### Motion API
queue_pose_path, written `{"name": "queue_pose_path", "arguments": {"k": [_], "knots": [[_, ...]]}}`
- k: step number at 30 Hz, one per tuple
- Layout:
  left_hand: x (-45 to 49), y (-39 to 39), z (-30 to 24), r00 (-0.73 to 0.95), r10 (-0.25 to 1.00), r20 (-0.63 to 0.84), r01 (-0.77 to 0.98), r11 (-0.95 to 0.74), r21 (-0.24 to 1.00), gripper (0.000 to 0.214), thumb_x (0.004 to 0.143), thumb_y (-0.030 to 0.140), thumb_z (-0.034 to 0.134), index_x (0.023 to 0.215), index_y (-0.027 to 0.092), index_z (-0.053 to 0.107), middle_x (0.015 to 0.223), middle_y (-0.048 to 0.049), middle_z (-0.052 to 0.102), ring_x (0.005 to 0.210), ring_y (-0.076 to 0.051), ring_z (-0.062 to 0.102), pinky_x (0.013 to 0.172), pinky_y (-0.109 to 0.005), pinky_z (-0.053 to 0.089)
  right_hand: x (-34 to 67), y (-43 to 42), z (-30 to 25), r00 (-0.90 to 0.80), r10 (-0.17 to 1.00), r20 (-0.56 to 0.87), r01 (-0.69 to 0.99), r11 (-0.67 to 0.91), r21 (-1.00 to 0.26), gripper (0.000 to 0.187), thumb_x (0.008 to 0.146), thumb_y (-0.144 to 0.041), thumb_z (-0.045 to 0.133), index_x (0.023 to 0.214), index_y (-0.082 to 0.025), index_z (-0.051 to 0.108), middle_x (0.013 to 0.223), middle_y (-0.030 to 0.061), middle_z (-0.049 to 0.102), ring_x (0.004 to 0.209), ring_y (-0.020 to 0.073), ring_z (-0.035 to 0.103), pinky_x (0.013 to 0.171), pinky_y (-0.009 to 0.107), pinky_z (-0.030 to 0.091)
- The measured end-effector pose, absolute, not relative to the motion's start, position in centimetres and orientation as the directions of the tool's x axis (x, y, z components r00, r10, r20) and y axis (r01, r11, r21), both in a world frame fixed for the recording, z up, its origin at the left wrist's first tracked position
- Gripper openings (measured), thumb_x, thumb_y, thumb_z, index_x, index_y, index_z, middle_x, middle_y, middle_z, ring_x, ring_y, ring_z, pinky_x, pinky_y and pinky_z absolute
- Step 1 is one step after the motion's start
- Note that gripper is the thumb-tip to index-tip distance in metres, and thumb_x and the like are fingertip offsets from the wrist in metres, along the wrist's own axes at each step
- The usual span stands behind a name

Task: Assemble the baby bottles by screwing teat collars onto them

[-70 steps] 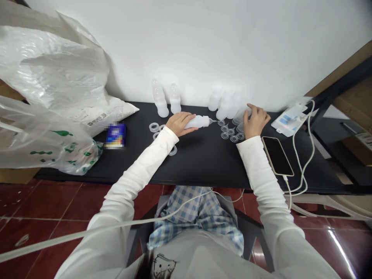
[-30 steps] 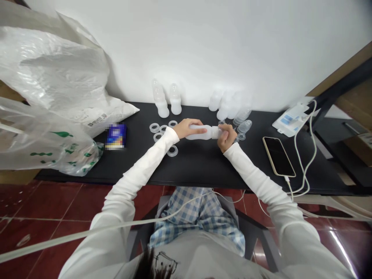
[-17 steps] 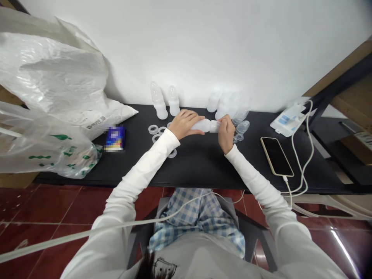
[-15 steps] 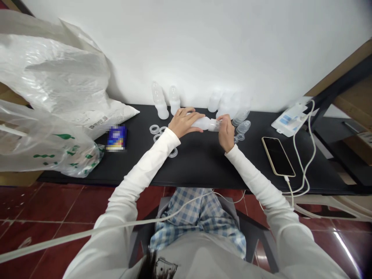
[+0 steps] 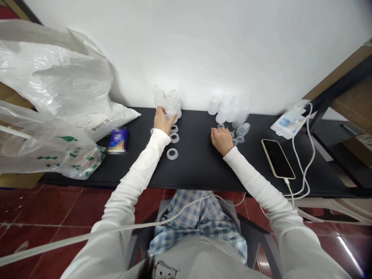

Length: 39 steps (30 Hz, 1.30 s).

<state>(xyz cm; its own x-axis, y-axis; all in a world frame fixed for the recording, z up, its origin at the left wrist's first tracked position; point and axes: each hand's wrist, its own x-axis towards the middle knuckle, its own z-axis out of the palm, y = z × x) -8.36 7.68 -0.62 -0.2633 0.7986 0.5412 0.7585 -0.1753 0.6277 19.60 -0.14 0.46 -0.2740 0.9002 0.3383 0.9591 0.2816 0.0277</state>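
Observation:
My left hand (image 5: 163, 122) has its thumb and fingers around a translucent baby bottle (image 5: 172, 111), which stands at the back left of the table. Two more capped bottles, one of them a clear-topped bottle (image 5: 157, 94), are beside and behind it, partly hidden. Several white collar rings, among them a loose ring (image 5: 172, 154), lie close to that wrist. My right hand (image 5: 221, 140) is low over the table with curled fingers; whatever they hold, if anything, is hidden. Just past it are small clear nipples (image 5: 240, 139), clear domed caps (image 5: 243, 128) and several bottle bodies (image 5: 222, 112).
A phone (image 5: 278, 159) on a charging cable lies at the right, below a white and blue packet (image 5: 289, 121). Large plastic bags (image 5: 58, 81) and a small blue box (image 5: 117, 140) take up the left. A white wall (image 5: 192, 50) bounds the table (image 5: 192, 170) behind.
The bottle both hands held in the middle is now upright at the back left in my left hand. My right hand has let go of it and dropped lower, beside the small clear parts.

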Motion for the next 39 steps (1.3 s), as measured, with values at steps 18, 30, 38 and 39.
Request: {"name": "queue_pose_path", "arguments": {"k": [18,30,38,39], "knots": [[-5.3,5.5,-2.6,-0.161,0.784,0.6,0.897,-0.137,0.42,0.035,0.086,0.048,0.06,0.094,0.015,0.055,0.1,-0.0232,0.063,0.105,-0.041,0.062,0.087,-0.058,0.051,20.7,0.4,-0.5,-0.26,0.915,0.309,0.965,0.239,0.104,0.036,0.095,-0.012,0.036,0.104,-0.009,0.07,0.106,0.0207,0.066,0.094,0.0299,0.054,0.08,0.041,0.033],[-1.7,2.6,0.1,0.331,0.914,0.235,0.886,-0.387,0.256,0.034,0.091,0.031,0.062,0.122,0.015,0.059,0.121,-0.0159,0.055,0.117,-0.03,0.057,0.097,-0.041,0.051,21.5,1.1,-1.2,-0.274,0.895,0.353,0.961,0.248,0.119,0.033,0.094,-0.008,0.039,0.103,-0.008,0.07,0.108,0.0206,0.064,0.095,0.0289,0.053,0.082,0.04,0.035],[-1.4,3.2,-0.6,0.295,0.912,0.284,0.699,-0.409,0.587,0.028,0.091,0.024,0.063,0.117,0.018,0.063,0.113,-0.0103,0.06,0.103,-0.021,0.064,0.099,-0.039,0.052,22.5,1.8,-0.8,-0.232,0.905,0.357,0.973,0.213,0.09,0.038,0.09,-0.003,0.038,0.115,-0.009,0.067,0.109,0.0202,0.062,0.099,0.0296,0.052,0.084,0.04,0.039],[-1.3,3.3,-0.5,0.249,0.926,0.285,0.643,-0.378,0.666,0.026,0.09,0.026,0.064,0.115,0.017,0.063,0.11,-0.0091,0.063,0.098,-0.019,0.065,0.096,-0.037,0.053,22.7,2.0,-0.8,-0.229,0.901,0.368,0.973,0.214,0.082,0.04,0.09,-0.001,0.037,0.115,-0.01,0.066,0.108,0.0196,0.062,0.098,0.0292,0.053,0.082,0.04,0.04]]}}
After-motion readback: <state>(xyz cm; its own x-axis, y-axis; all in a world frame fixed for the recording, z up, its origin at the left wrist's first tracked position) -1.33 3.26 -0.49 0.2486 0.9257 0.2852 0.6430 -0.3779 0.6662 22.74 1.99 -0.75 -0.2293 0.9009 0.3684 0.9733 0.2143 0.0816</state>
